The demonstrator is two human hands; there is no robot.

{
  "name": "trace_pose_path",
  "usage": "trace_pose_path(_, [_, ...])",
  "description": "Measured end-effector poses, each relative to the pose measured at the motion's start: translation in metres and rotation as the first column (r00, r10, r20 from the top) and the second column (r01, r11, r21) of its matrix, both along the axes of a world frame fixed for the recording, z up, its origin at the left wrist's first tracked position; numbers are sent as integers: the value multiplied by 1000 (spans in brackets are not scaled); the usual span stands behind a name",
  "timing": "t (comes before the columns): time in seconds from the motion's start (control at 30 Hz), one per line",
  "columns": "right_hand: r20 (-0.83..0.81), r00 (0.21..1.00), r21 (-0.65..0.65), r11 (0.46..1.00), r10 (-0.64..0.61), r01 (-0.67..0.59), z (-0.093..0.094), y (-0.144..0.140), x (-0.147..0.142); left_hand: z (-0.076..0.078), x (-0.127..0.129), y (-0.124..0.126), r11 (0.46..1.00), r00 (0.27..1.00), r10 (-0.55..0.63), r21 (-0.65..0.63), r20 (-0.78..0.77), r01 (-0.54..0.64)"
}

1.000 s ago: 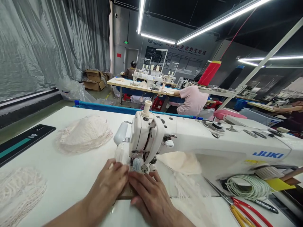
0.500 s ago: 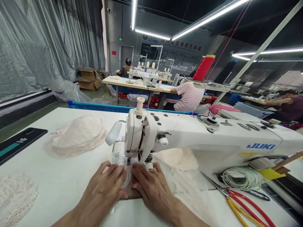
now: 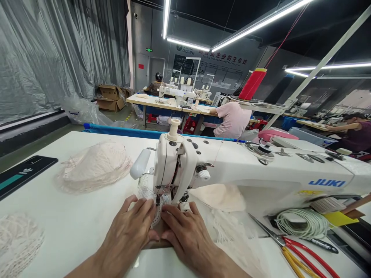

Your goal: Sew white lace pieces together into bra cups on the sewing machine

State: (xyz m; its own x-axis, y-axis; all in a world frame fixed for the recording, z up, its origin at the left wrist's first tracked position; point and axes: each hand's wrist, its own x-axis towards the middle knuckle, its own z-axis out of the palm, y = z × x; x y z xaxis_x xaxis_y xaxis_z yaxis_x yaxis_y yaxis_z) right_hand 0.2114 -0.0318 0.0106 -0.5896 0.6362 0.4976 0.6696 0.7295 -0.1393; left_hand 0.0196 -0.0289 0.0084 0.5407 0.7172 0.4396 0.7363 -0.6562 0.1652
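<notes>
A white sewing machine [image 3: 232,162] stands in front of me, its presser foot [image 3: 158,200] down close to my fingertips. A strip of white lace [image 3: 157,221] runs toward me from beneath the foot. My left hand [image 3: 130,227] grips the lace from the left with bent fingers, its thumb near the front edge. From the right, my right hand [image 3: 188,233] holds the same work, fingers together and pressed down beside the foot. Brownish material [image 3: 158,244] shows between my thumbs. The fingertips partly cover the lace, and the needle point cannot be made out.
Pale lace cups [image 3: 95,166] lie stacked at left, with another lace piece [image 3: 20,243] nearer and a phone-like black slab [image 3: 26,173]. Beige fabric [image 3: 220,197] lies under the machine arm. Scissors [image 3: 285,243] and coiled cord [image 3: 303,224] sit at right. A person in pink [image 3: 234,117] works beyond.
Both hands stay on the lace at the presser foot, with only slight finger shifts. The view has shifted a little, so the machine appears slightly further right.
</notes>
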Motion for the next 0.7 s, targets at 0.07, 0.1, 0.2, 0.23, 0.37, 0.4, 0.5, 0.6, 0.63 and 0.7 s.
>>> trace_pose_path(0.07, [-5, 1000, -16, 999, 31, -31, 1, -1, 0, 0, 1, -4, 1000, 1000, 2, 8, -7, -2])
trace_pose_path(0.1, [-6, 999, -26, 998, 51, -51, 1, -2, 1, 0, 1, -6, 1000, 1000, -6, 7, 12, 6])
trace_pose_path(0.2, [-2, 995, -65, 993, 101, -101, 1, -4, 2, -1, 2, -14, 998, 992, -59, 9, 107, 58])
trace_pose_path(0.23, [0, 994, -74, 992, 106, -106, 1, -4, 3, -1, 2, -17, 997, 988, -73, 13, 136, 72])
trace_pose_path(0.37, [4, 994, -73, 991, 111, -110, 3, -5, 4, 0, 3, -24, 998, 979, -67, 33, 192, 62])
trace_pose_path(0.4, [0, 993, -70, 991, 117, -117, 3, -5, 4, 0, 3, -25, 998, 980, -60, 40, 189, 53])
trace_pose_path(0.5, [-14, 990, -68, 988, 139, -139, 4, -5, 5, -3, 2, -24, 995, 989, -45, 96, 138, 32])
trace_pose_path(0.6, [-12, 988, -81, 984, 156, -157, 4, -5, 7, -8, 2, -23, 984, 998, -53, 173, 26, 48])
trace_pose_path(0.63, [-14, 987, -86, 983, 161, -161, 4, -5, 8, -9, 2, -23, 978, 998, -56, 200, -7, 56])
trace_pose_path(0.7, [-17, 985, -91, 981, 169, -170, 3, -6, 9, -10, 2, -24, 966, 998, -53, 252, -43, 62])
